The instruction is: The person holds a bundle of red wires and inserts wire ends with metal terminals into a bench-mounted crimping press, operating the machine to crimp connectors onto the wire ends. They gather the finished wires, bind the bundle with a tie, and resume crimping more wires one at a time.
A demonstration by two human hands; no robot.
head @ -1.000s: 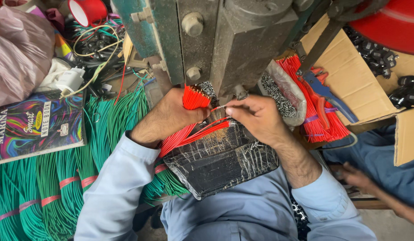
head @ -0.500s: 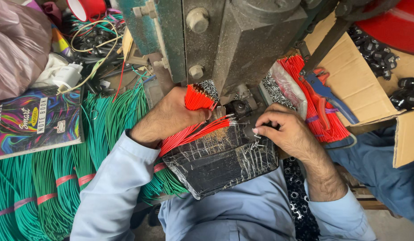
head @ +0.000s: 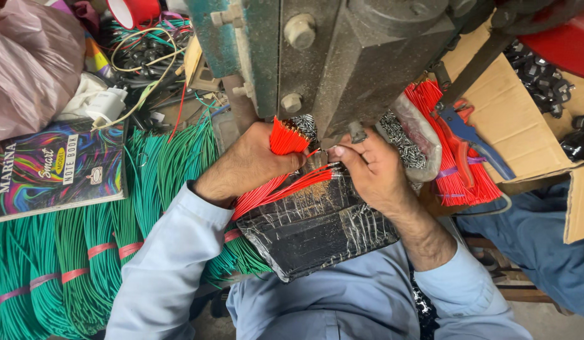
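The left hand (head: 251,160) is clenched around a bundle of red wires (head: 285,140), cut ends fanned upward just under the grey-green machine (head: 342,56). The rest of that bundle trails down and left beneath the palm, across a black block wrapped in clear tape (head: 317,233) that rests on the person's lap.

The right hand (head: 374,173) has its fingers (head: 343,153) pinched on the tips of a few red wires pulled out of the bundle, right at the foot of the machine. Those strands lie nearly flat over the top edge of the taped block, running from one hand to the other.

The wires look thin, light and springy; a single strand would bend easily, so it seems best held close to the tip, as the right hand holds it, where it stays stiff enough to aim. The bundle appears loose and inclined to splay, so a firm grip around its middle looks like the way to keep it together.

Behind the right hand sits a clear bag of small metal parts (head: 405,135), and beyond it another bunch of red wires (head: 452,170) lies on cardboard with blue-handled pliers (head: 465,132). Green wire bundles (head: 84,252) tied with pink bands fill the left, beside a colourful notebook (head: 59,167).
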